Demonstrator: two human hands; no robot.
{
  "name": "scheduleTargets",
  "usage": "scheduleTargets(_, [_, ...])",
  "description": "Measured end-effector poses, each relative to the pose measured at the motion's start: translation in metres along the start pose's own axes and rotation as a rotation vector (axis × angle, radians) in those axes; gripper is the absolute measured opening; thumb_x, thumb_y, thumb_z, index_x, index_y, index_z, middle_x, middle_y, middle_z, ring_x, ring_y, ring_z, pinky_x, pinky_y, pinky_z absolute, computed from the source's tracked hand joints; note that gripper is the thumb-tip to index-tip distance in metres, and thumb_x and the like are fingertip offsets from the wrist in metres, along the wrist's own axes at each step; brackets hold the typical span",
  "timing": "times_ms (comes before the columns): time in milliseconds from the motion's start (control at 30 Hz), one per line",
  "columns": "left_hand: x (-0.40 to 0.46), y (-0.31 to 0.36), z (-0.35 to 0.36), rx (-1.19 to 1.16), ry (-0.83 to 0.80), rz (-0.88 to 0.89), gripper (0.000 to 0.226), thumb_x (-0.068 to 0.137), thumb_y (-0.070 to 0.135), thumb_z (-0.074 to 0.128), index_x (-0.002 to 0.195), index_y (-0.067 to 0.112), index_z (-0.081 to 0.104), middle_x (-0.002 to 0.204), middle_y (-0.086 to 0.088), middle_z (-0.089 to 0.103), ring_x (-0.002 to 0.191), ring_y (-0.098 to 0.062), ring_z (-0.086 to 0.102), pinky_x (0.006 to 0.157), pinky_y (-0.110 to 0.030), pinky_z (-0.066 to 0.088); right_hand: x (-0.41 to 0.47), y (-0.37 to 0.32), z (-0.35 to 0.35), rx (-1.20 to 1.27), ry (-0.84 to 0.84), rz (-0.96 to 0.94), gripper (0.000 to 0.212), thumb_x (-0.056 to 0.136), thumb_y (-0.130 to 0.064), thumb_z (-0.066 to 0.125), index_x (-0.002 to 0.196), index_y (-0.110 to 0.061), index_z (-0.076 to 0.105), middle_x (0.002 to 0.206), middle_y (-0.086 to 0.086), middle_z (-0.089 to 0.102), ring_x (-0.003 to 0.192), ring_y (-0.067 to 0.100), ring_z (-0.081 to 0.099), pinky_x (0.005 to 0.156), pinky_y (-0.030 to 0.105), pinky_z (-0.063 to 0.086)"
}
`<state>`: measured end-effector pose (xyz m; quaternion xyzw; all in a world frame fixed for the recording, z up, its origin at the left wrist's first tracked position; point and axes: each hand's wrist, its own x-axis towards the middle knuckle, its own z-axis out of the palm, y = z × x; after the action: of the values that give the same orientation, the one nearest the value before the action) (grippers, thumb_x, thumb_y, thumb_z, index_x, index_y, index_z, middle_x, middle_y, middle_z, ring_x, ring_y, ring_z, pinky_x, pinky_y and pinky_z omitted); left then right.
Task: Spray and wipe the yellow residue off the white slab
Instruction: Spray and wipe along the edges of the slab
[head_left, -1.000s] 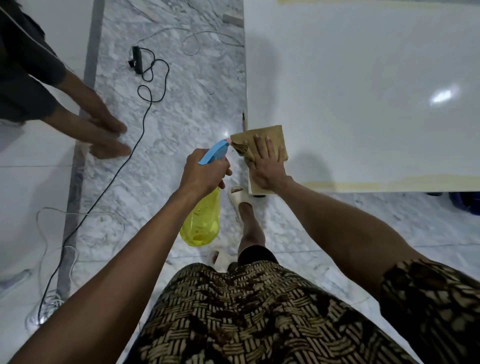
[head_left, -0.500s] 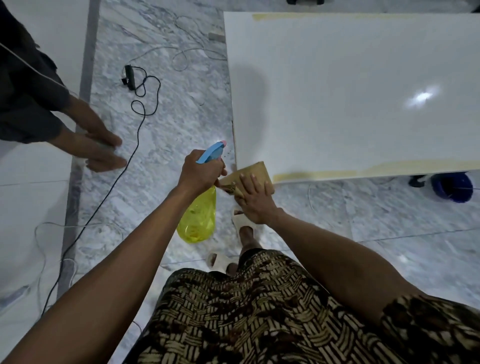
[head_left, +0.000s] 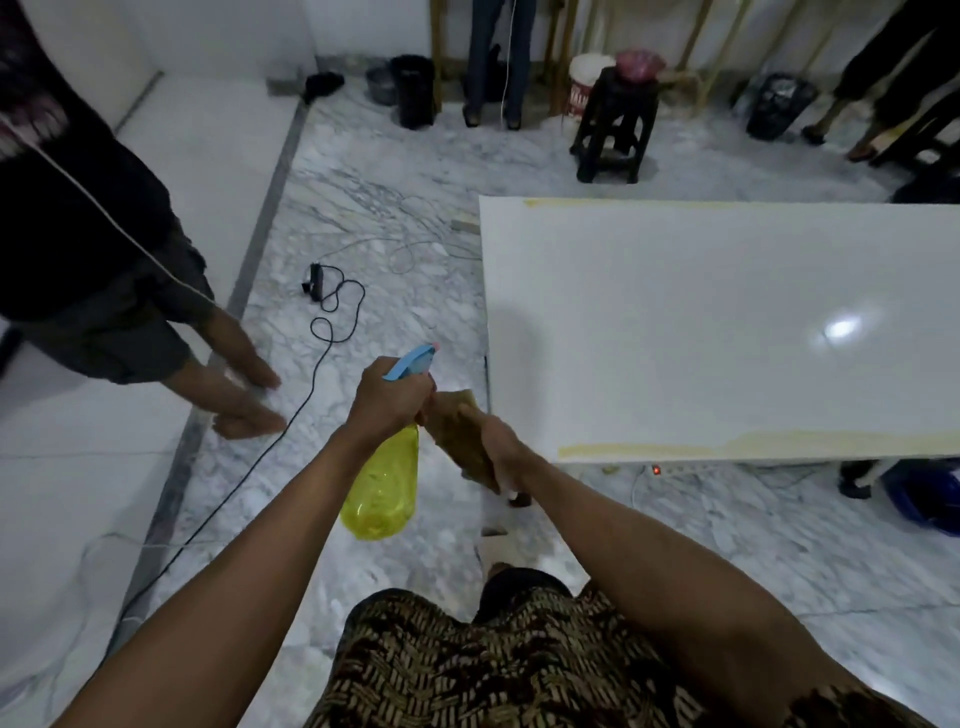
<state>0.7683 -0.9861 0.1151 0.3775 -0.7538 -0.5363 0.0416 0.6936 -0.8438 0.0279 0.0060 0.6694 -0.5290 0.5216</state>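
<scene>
Head view, my notes. My left hand has its fingers wrapped tight round the neck of the spray bottle; yellow body hangs below the fist toward 6 o'clock, blue trigger head juts out above the knuckles toward 1 o'clock. I cannot tell whether a finger sits on the trigger.

My right hand grips the brown cloth, fingers curled over its near end; the cloth sticks out toward 11 o'clock and meets the left fist just under the nozzle. Both hands are in the air over the marble floor, off the slab.

The white slab lies at 2 o'clock from my hands, its near-left corner just beside the cloth. A band of yellow residue runs along its near edge, starting at 3 o'clock from my right hand; a thinner yellow streak marks the far edge.

At 9 o'clock, another person's two hands reach down to the floor. A black cable trails between them and me. A dark stool stands at 12 o'clock beyond the slab.
</scene>
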Motion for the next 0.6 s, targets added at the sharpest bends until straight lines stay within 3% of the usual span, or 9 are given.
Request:
scheduleTargets(100, [0.001,0.014,-0.013,-0.046,0.013,0.003,0.012,0.086,0.008,0.062,0.077,0.01,0.069,0.071,-0.012,0.07,0.05,-0.019,0.063,0.045,-0.023,0.05,0.003,-0.056,0.006,0.111,-0.01,-0.136,0.052,0.1,-0.05,0.041,0.12,-0.01,0.067,0.113,0.013,0.072,0.102,0.028,0.067,0.092,0.041,0.054])
scheduleTargets(200, [0.006,0.031,-0.022,-0.061,0.04,0.026,0.014,0.07,0.022,0.059,0.067,0.012,0.066,0.062,-0.009,0.064,0.052,-0.023,0.063,0.054,-0.029,0.051,0.002,-0.104,0.008,0.285,-0.049,-0.206,0.055,0.103,-0.049,0.036,0.123,-0.006,0.064,0.103,0.009,0.075,0.094,0.022,0.072,0.08,0.034,0.058])
scheduleTargets(267, [0.012,0.042,-0.028,-0.051,0.035,0.044,0.015,0.072,0.022,0.057,0.068,0.01,0.066,0.059,-0.009,0.063,0.041,-0.015,0.061,0.046,-0.023,0.049,0.007,-0.131,0.01,0.32,-0.022,-0.267,0.058,0.103,-0.051,0.035,0.125,-0.003,0.061,0.108,0.012,0.072,0.094,0.022,0.071,0.078,0.034,0.058])
scheduleTargets(400, [0.039,0.06,-0.04,-0.043,0.043,0.036,0.027,0.066,0.027,0.054,0.078,0.007,0.068,0.071,-0.014,0.069,0.04,-0.013,0.062,0.042,-0.021,0.048,0.026,-0.174,0.012,0.353,0.017,-0.326,0.065,0.1,-0.057,0.037,0.133,-0.005,0.056,0.124,0.017,0.067,0.109,0.028,0.067,0.079,0.037,0.059])
scheduleTargets(533, [0.085,0.073,-0.048,-0.055,0.039,0.019,0.047,0.062,0.026,0.053,0.094,-0.003,0.072,0.086,-0.019,0.077,0.041,-0.012,0.061,0.042,-0.02,0.048,0.059,-0.211,0.004,0.357,-0.003,-0.335,0.067,0.099,-0.06,0.037,0.135,-0.006,0.056,0.127,0.018,0.065,0.115,0.03,0.065,0.091,0.043,0.056])
scheduleTargets(600, [0.111,0.08,-0.052,-0.057,0.033,0.013,0.042,0.07,0.023,0.058,0.099,-0.004,0.072,0.083,-0.016,0.077,0.039,-0.008,0.061,0.041,-0.018,0.047,0.077,-0.227,-0.002,0.335,-0.016,-0.34,0.064,0.101,-0.058,0.034,0.134,-0.008,0.057,0.125,0.016,0.067,0.112,0.029,0.066,0.093,0.043,0.055])
